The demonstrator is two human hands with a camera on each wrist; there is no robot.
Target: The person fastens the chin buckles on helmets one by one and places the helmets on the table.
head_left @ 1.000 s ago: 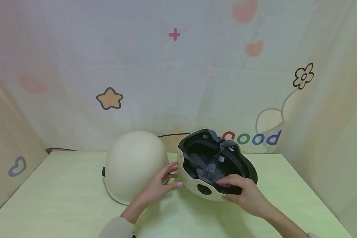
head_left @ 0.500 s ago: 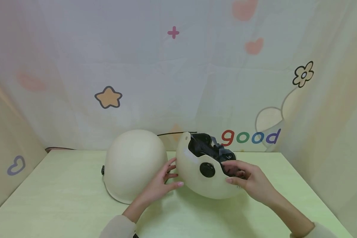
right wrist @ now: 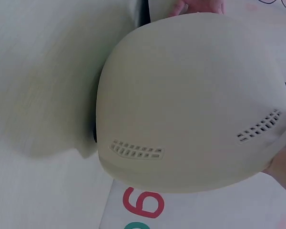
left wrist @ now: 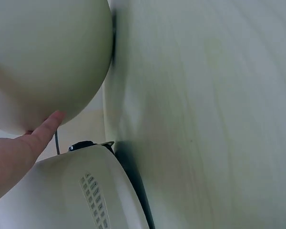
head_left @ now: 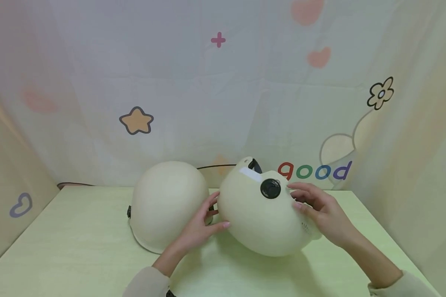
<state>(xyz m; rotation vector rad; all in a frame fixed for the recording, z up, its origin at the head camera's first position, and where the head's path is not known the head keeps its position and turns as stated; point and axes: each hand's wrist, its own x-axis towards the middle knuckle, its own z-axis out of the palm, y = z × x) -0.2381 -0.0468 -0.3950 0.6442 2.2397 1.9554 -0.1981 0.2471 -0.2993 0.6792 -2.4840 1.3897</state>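
A cream helmet (head_left: pixel 256 227) is tilted on its side at the right of the table, its outer shell and a round black disc (head_left: pixel 270 188) facing me. My right hand (head_left: pixel 327 212) grips this helmet by its rim at the right, thumb on the outside. At its left side, the extended fingertips of my left hand (head_left: pixel 198 231) touch the shell; the left wrist view shows a finger against its curve. Just left stands a second cream helmet (head_left: pixel 167 198), dome up. The right wrist view shows two vent patches on the tilted helmet's shell (right wrist: pixel 186 95).
Both helmets are on a pale green table (head_left: pixel 78 239). Behind it hangs a printed curtain (head_left: pixel 245 119) with hearts, a star and the word "good". A thin dark cable (head_left: pixel 215 166) runs along the table's back edge.
The right helmet has rolled over: its dark lining and straps faced up and are now almost hidden, the shell facing me. My right hand has risen and shifted right with the rim; my left stays.
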